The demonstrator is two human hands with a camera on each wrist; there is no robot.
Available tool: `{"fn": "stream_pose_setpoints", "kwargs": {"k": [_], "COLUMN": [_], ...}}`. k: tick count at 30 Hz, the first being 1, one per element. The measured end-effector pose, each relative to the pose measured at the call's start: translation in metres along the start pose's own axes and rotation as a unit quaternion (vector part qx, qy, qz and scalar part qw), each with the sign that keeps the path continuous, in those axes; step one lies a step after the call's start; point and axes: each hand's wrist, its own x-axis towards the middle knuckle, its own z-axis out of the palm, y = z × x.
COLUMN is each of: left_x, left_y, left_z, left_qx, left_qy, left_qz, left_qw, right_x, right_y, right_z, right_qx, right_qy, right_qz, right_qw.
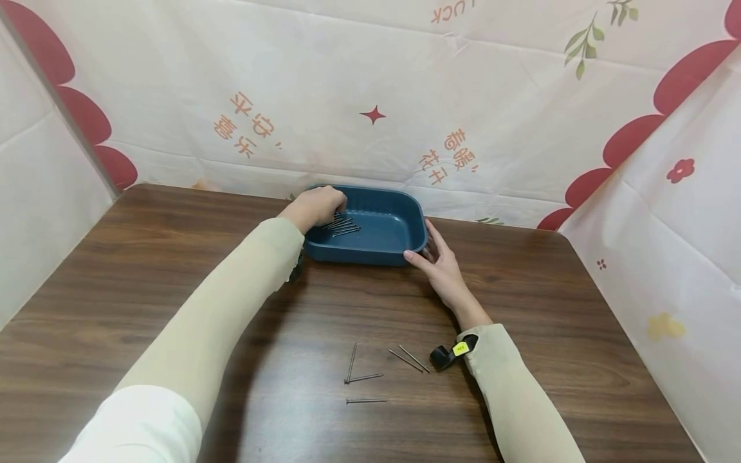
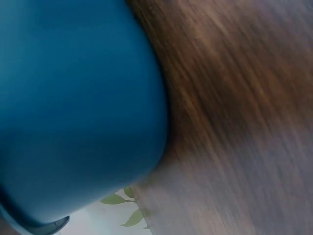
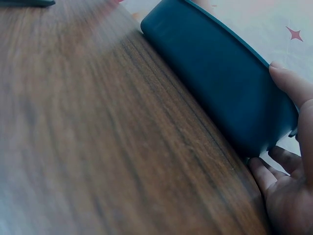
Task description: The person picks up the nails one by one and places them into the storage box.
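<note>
Left sleeve [image 1: 199,328] stretched over the table [image 1: 173,257] to a blue tray [image 1: 366,258] of nails [image 1: 346,226]

Farthest from the body, the tray stands near the patterned cloth [image 1: 370,77], its long side running left to right. At its left end the left hand [image 1: 317,207] dips over the rim with bent fingers. Nails lie right by those fingers, emerging to the right, their lengths roughly along the tray; that closeness probably matters most, since the left hand is much nearer them than the right. The right hand [image 1: 444,273] grips the right near corner, thumb on the rim, fingers spread round the outside. Five loose nails [image 1: 366,401] lie on the table, well apart from both hands.

Hidden: the left fingertips, so I cannot tell whether they pinch any nails, or how many lie underneath. The left wrist view catches only tray wall, table and cloth; the right wrist view cuts off part of its hand.
</note>
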Motion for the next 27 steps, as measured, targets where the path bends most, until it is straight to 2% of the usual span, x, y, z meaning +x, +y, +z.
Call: {"fn": "stream_pose_setpoints", "kwargs": {"k": [5,14,17,22,27], "left_x": [0.001,-0.002,-0.005,-0.012,-0.031], "left_y": [0.002,0.000,0.000,0.006,0.016], "left_z": [0.001,0.003,0.000,-0.016,-0.040], "left_qx": [0.014,0.013,0.011,0.013,0.007], "left_qy": [0.000,0.001,0.008,0.039,0.078], "left_qz": [-0.001,-0.013,-0.004,0.029,0.035], "left_qw": [0.9999,0.9998,0.9999,0.9987,0.9963], "right_x": [0.000,0.001,0.001,0.000,0.002], "right_y": [0.000,0.000,0.001,0.002,0.001], "right_z": [0.000,0.002,0.003,0.001,-0.001], "right_qx": [-0.003,-0.004,-0.006,-0.011,-0.011], "right_qy": [0.004,0.000,0.000,0.001,-0.005], "right_qz": [-0.002,0.002,0.002,0.000,0.001], "right_qw": [1.0000,1.0000,1.0000,0.9999,0.9999]}}
